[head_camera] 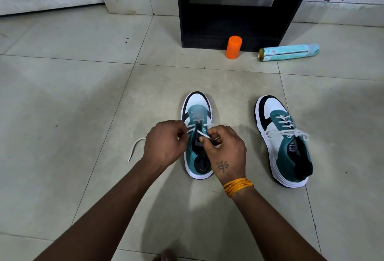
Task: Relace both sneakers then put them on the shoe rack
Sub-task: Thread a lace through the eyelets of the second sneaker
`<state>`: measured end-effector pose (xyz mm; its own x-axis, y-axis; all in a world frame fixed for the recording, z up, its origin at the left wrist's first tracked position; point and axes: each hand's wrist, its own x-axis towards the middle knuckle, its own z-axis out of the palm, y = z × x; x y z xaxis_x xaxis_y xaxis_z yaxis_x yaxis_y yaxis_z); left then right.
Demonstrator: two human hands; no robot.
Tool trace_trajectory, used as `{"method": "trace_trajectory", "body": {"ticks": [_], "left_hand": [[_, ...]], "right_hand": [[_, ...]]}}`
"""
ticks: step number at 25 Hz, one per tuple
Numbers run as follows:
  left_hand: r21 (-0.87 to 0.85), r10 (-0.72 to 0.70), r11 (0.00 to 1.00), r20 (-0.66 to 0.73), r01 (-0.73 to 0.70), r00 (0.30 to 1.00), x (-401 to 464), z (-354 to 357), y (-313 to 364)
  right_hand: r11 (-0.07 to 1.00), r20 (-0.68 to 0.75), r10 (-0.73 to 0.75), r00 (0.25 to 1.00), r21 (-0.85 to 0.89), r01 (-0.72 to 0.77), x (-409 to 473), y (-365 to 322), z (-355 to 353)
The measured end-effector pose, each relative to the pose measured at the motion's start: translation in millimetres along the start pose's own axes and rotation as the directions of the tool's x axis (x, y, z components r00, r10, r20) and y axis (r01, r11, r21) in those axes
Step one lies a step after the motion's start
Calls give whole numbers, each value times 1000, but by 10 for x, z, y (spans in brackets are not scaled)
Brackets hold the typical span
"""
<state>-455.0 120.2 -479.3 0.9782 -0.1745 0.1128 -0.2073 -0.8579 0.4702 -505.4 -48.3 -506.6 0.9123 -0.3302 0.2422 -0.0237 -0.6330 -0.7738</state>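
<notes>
A loose lace end (135,148) lies curved on the tiled floor (62,98), at the far left of the working area, trailing toward the left hand (165,143). That hand hovers over the left edge of the near sneaker (197,136), its fingers curled in and pinching the white lace where it leaves the eyelets. Just beside it, the right hand (225,149) sits over the same shoe's opening, fingers also curled, thumb and forefinger pinching another stretch of the same lace across the tongue. The two hands are almost touching. A bundle of orange-yellow threads (238,186) wraps the right wrist, and a small dark mark shows on the back of that hand.

The near sneaker stands upright on the floor, toe pointing away, only its lower eyelets threaded. To the right, well apart, the second sneaker (284,142) stands on the floor too, laced up with a bow at the top. That makes two sneakers, teal, white and black.

Farther back, a black shoe rack (234,11) stands against the wall. Before its base stands one orange container (233,47), upright, and to its right one pale blue spray can (288,52) lies on its side.
</notes>
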Motion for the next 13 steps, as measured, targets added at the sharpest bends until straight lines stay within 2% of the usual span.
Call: {"method": "trace_trajectory", "body": {"ticks": [1, 3, 5, 7, 10, 12, 13], "left_hand": [[131, -49, 991, 75, 39, 996, 5, -14, -41], [405, -183, 912, 276, 59, 944, -18, -49, -95], [473, -246, 880, 366, 48, 897, -57, -59, -137], [332, -181, 941, 313, 71, 933, -77, -56, -135], [-1, 32, 999, 56, -32, 998, -76, -28, -54], [-56, 106, 993, -44, -108, 993, -52, -20, -3], [-43, 112, 993, -51, -114, 992, -45, -26, 1]], "right_hand": [[1000, 7, -1, 1000, 1, 1, 3, -4, -7], [1000, 12, 10, 1000, 10, -10, 5, -8, -11], [999, 5, 25, 1000, 27, -25, 1, -15, -13], [999, -5, 36, 999, 33, -36, -1, -24, -13], [988, -37, 139, 990, 73, -136, -23, -49, 0], [971, -47, 229, 972, 74, -225, -39, -32, 24], [964, -33, 258, 966, 72, -255, -45, -19, 33]]}}
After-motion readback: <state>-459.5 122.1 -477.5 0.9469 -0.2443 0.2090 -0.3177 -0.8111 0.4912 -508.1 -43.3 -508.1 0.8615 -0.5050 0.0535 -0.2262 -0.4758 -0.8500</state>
